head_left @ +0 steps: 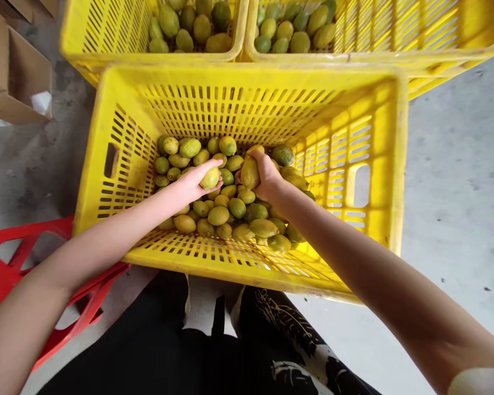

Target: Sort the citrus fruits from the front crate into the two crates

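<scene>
A yellow slotted crate (247, 82) stands in front of me, holding several green-yellow oval fruits (226, 214) heaped on its floor. Both my arms reach down into it. My left hand (193, 184) is closed around one yellowish fruit (210, 178) just above the heap. My right hand (267, 175) grips another yellow fruit (250, 173) close beside it, near the middle of the pile. The two hands are a short gap apart.
Two more yellow crates (107, 49) (436, 52) with similar fruit stand behind. A red plastic frame (8, 258) lies at my left, a cardboard box (16, 82) at far left. Grey concrete floor (456, 192) stretches to the right.
</scene>
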Demonstrator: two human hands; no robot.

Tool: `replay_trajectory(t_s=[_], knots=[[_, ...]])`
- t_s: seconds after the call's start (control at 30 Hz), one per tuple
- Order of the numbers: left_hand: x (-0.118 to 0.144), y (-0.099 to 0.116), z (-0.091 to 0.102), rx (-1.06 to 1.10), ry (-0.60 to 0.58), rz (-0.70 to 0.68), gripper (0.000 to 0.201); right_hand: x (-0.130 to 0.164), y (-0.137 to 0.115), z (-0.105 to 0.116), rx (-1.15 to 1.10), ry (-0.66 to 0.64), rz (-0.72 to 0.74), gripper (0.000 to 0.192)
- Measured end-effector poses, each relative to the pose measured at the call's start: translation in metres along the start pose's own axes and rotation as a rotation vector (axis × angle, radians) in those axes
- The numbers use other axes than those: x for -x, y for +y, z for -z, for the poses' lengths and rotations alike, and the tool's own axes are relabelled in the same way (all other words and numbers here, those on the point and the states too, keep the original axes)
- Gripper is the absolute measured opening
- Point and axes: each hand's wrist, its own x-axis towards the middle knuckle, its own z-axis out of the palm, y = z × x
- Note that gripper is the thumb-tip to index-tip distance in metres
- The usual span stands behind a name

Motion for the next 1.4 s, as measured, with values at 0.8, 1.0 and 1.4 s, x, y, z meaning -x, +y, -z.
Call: replay_trajectory(t_s=[0.8,1.0,1.4], knots=[[0.059,0.013,-0.028,0.058,0.006,0.025,0.013,0.101,-0.043,-0.019,-0.107,-0.059,-0.331,0.02],[0.09,0.015,-0.03,0.154,-0.015,-0.085,0.009,0.104,-0.043,-0.009,-0.132,-0.03,-0.319,0.036],[0.07,0.025,-0.009,0.103,-0.156,0.004,0.023,0.087,-0.029,-0.001,0.011,-0.043,-0.144,0.021]])
